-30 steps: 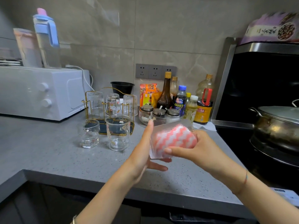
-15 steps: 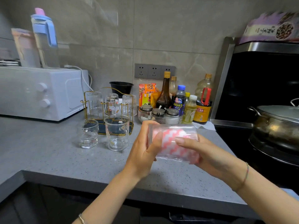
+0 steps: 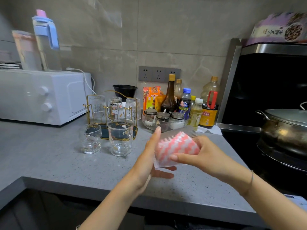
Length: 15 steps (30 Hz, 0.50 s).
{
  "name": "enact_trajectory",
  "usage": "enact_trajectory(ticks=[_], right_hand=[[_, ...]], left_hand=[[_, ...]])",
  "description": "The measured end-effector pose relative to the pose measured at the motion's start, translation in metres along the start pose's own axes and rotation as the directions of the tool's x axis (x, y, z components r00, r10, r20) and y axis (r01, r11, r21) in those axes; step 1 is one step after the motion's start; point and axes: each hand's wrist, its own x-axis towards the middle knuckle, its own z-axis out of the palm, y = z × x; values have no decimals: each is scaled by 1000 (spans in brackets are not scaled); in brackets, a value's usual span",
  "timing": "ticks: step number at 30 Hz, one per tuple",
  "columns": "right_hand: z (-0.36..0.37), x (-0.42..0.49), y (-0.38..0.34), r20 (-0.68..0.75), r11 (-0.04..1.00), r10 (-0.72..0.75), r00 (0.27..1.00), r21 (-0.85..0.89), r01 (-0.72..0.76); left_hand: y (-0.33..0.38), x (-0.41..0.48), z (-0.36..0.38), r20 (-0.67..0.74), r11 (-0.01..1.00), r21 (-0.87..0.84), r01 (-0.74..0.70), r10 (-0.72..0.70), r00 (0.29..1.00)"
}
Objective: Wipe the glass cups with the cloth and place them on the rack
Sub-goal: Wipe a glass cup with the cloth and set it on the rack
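A ribbed glass cup (image 3: pixel 176 133) lies on its side in the air over the counter, with a pink-and-white zigzag cloth (image 3: pixel 178 146) stuffed inside it. My left hand (image 3: pixel 146 163) holds its base end, thumb on top and fingers underneath. My right hand (image 3: pixel 209 155) has its fingers in the cup's mouth with the cloth, thumb outside on the wall. Two more glass cups (image 3: pixel 90 138) (image 3: pixel 121 136) stand upright on the counter before the gold wire rack (image 3: pixel 87 106), which carries three upturned glasses (image 3: pixel 115 107).
A white microwave (image 3: pixel 41 97) with jugs on top stands at the left. Sauce bottles (image 3: pixel 169 97) and a bowl of lidded jars (image 3: pixel 162 120) crowd the back wall. A lidded pot (image 3: pixel 285 128) sits on the stove at the right. The counter's front edge (image 3: pixel 99 191) runs below my hands.
The cup has been turned between my hands. My left hand went from wrapped round the cup to thumb up and fingers straight beneath it. The cloth stays inside.
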Motion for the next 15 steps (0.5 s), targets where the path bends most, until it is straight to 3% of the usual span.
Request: enact_trajectory(ticks=[6,10,15], right_hand=[[7,4,2,-185,998,-18,983,50,28],[4,5,-1,-124,986,57,991,164,-36],[0,4,-2,21,947,74,997,311,-77]], left_hand=[[-5,10,3,-172,997,-1,-82,81,982],[-10,14,-3,-218,948,174,-265,300,929],[-11,12,-9,-60,785,386,-484,545,836]])
